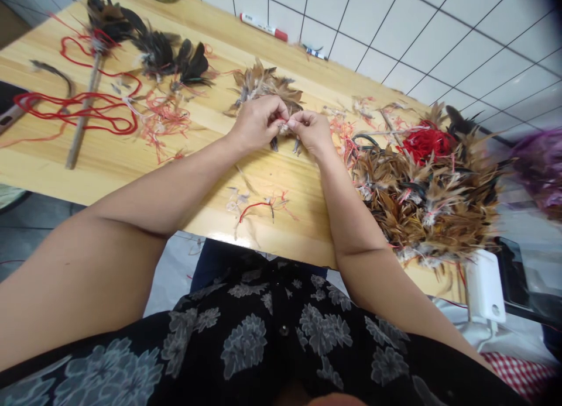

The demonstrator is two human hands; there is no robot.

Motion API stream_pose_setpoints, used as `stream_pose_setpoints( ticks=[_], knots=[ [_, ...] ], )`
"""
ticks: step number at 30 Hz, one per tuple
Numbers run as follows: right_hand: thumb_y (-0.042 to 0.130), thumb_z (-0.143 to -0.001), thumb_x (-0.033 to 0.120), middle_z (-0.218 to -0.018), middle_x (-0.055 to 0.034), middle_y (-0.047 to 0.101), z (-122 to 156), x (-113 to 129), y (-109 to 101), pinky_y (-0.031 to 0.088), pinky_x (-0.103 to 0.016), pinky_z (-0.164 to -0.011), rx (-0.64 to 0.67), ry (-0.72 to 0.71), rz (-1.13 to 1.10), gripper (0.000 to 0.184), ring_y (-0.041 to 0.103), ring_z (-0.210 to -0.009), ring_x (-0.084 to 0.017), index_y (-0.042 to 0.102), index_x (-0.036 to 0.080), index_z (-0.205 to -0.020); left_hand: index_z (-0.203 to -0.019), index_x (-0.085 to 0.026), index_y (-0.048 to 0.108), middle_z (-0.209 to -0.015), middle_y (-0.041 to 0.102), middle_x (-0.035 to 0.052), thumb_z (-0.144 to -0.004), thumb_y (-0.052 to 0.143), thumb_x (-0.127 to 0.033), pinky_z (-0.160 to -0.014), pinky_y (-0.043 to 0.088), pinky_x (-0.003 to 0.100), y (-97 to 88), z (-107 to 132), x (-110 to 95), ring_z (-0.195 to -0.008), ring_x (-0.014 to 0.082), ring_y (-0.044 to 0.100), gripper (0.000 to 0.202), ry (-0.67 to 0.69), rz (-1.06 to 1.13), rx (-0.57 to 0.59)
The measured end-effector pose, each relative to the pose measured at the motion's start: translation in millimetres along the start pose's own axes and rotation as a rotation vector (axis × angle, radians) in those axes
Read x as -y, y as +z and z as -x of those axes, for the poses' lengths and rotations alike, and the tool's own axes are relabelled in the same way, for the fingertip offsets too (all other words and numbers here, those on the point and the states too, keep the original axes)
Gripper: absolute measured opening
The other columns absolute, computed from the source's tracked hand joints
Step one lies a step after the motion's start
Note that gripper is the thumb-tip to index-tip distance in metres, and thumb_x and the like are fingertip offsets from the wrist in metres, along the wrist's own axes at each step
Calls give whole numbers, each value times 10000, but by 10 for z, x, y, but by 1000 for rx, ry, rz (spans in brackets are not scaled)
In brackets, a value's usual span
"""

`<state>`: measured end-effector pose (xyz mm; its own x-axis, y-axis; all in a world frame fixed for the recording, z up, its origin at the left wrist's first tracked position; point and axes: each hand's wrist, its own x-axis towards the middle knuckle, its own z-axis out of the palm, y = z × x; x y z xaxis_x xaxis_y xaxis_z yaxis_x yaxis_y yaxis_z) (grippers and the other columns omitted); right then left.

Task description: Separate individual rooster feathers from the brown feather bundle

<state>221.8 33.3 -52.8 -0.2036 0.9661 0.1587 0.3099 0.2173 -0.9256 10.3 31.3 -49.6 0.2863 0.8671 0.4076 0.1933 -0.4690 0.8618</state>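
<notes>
Both hands meet over the middle of the table [302, 201], fingertips almost touching. My left hand [259, 122] is closed in a pinch at the base of a brown feather bunch [263, 81]. From the other side, my right hand [312, 131] pinches at the same pale base, thumb and forefinger together. The bunch fans out behind the hands, and a few dark tips poke out below the fingers. Any thread between the fingertips is too small to make out. Nearer me lie red thread scraps [257, 207] with bits of feather.
A large pile of brown feather bunches [421, 201] with a red thread tangle [428, 144] fills the right side. Left are a stick [83, 122] topped with black feathers, looped red cord [105, 110] and dark feathers [158, 55]. A red-capped marker [263, 27] lies by the tiled wall.
</notes>
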Motion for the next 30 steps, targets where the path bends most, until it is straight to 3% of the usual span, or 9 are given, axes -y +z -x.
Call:
stream_pose_setpoints(
  ticks=[3,7,13,17,24,30],
  knots=[
    [896,-1010,332,-913,-1,772,-9,-7,-6,663,-358,-946,-26,10,-45,198,740,-894,-165,750,205,-969,-870,-358,721,-894,774,34,-838,955,-321,-1126,538,560,8,-61,118,-1080,316,672,239,103,-52,-22],
    [935,-986,403,-1022,-44,851,7,20,-15,702,-397,-1013,-18,-23,-66,245,806,-997,-203,781,214,-1009,-860,-381,739,-901,775,56,-887,957,-460,-1098,543,588,-17,-75,121,-1098,335,686,233,140,-86,-20],
    [888,-959,292,-1086,-49,870,46,134,-45,687,-454,-1117,46,-57,91,148,816,-1076,-235,788,205,-1026,-858,-363,782,-878,793,35,-897,928,-658,-908,569,529,-57,-31,57,-946,274,651,331,177,-138,-40],
    [821,-954,207,-1037,-29,821,65,222,-65,650,-469,-1163,40,-55,191,79,769,-1106,-242,742,211,-960,-867,-306,813,-940,858,30,-872,879,-552,-772,516,476,-3,-10,43,-816,227,667,255,169,-109,-54],
    [815,-950,115,-978,-40,706,85,297,-115,619,-479,-1233,25,-115,280,266,703,-1205,-279,632,267,-830,-870,-278,829,-926,905,15,-896,848,-356,-815,575,433,65,57,-128,-813,183,713,85,20,40,-83],
    [802,-1012,157,-1018,-47,711,128,336,-153,632,-475,-1216,-12,-106,266,212,726,-1247,-281,694,268,-867,-843,-271,756,-889,865,16,-909,933,-488,-784,579,424,109,53,-150,-773,188,694,288,-66,131,-109]
  ],
)
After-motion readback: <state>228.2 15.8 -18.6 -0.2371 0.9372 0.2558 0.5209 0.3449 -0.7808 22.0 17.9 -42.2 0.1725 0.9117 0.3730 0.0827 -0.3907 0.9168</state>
